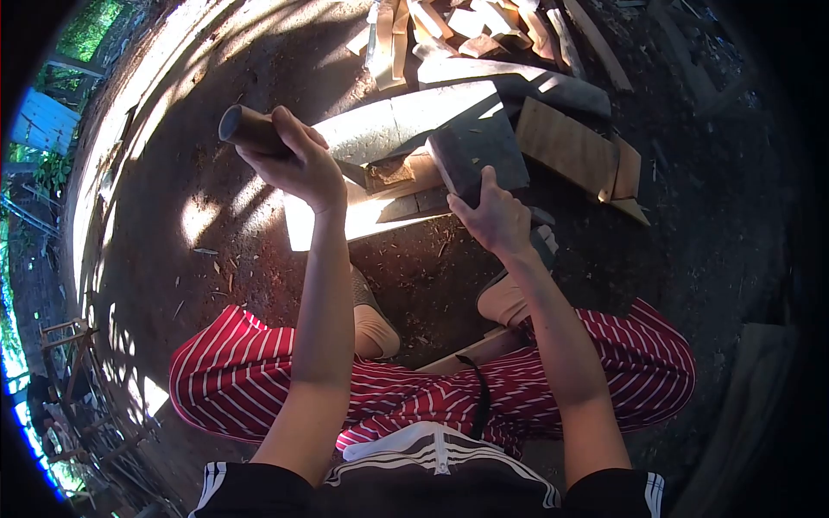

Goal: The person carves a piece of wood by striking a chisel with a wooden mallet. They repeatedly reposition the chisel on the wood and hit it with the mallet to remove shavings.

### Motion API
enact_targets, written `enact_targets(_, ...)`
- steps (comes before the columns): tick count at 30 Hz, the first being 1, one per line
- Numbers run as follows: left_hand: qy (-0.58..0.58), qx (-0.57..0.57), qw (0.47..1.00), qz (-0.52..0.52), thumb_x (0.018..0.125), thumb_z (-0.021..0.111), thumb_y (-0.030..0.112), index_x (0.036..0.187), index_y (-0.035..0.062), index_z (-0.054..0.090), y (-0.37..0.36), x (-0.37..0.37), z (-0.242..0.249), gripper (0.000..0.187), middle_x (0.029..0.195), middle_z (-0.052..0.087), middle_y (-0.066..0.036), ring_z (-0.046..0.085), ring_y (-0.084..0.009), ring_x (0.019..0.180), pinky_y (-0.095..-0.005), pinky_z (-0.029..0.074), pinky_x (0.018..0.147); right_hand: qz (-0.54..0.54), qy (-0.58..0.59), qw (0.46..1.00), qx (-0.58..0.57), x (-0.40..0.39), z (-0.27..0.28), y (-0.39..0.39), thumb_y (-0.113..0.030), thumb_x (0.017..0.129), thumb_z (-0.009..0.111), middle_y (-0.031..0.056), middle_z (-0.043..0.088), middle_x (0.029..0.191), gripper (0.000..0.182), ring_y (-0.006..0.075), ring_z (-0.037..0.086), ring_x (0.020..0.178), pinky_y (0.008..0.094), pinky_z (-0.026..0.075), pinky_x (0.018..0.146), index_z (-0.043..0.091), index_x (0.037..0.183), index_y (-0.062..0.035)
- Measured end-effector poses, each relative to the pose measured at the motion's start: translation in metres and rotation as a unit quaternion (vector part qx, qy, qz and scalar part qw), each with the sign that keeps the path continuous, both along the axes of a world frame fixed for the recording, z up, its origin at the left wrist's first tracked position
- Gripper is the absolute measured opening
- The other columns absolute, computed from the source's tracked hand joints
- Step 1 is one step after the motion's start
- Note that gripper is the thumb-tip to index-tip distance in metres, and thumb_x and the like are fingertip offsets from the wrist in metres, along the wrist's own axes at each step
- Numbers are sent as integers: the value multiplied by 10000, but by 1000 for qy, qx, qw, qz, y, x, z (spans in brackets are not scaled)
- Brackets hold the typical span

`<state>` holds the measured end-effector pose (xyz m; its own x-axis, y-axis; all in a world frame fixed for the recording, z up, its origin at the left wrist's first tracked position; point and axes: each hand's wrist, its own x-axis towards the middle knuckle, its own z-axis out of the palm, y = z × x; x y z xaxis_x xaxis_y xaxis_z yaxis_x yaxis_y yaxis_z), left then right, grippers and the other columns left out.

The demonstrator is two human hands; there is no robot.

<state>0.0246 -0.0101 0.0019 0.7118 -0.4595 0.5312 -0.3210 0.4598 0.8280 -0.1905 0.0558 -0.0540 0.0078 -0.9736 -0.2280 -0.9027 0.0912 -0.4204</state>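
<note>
Left hand [298, 168]: grip clamped on chisel [256, 131], butt upper left, long axis slanting down-right toward wood [416, 171] | Right hand [498, 220]: grip clamped on mallet [452, 162], head pointing upper left

Brown dirt floor [237, 281] — sunlight [200, 220] dappling its left side — green foliage [82, 34] at upper left

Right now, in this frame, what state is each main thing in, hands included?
Left hand: closed around the dark handle
Dark handle: gripped, slanted, round end exposed
Right hand: closed on the lower end of the dark block
Dark block: held, tilted
Wood piece: partly cut, rough on top
Pale board: partly sunlit, partly shaded
Brown board: lying on the ground
Wood scraps: loosely heaped
</note>
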Motion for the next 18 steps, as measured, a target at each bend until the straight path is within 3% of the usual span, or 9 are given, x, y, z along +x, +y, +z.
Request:
enact_targets(3,59,3,998,-30,938,564,229,1006,46,360,6,-8,8,283,550,475,-7,440,-69,390,-206,331,346,-2,-4,1000,7,0,1,-1,-522,811,617,238,682,843,582,395,684,803,462,545,724,461,1093,-38)
enact_targets(13,13,28,1000,3,938,564,222,1020,43,366,4,-6,1,280,552,469,-4,442,-71,394,-207,338,350,-4,-6,1000,10,1,-1,-1,-523,810,619,245,680,860,585,393,684,805,458,547,723,458,1093,-36)
enact_targets(16,41,11,999,-27,937,566,215,1026,37,366,5,-7,2,283,557,474,-9,444,-76,396,-210,345,353,-8,-6,1000,12,1,-1,0,-527,812,616,245,679,853,579,395,684,808,460,546,722,453,1077,-39)
enact_targets(18,15,16,999,-24,911,633,290,1172,-17,407,3,0,-4,462,806,551,-93,497,-63,468,-174,410,356,-6,-8,1000,15,2,2,1,-529,814,613,246,678,850,577,397,683,811,462,544,721,448,1072,-40)
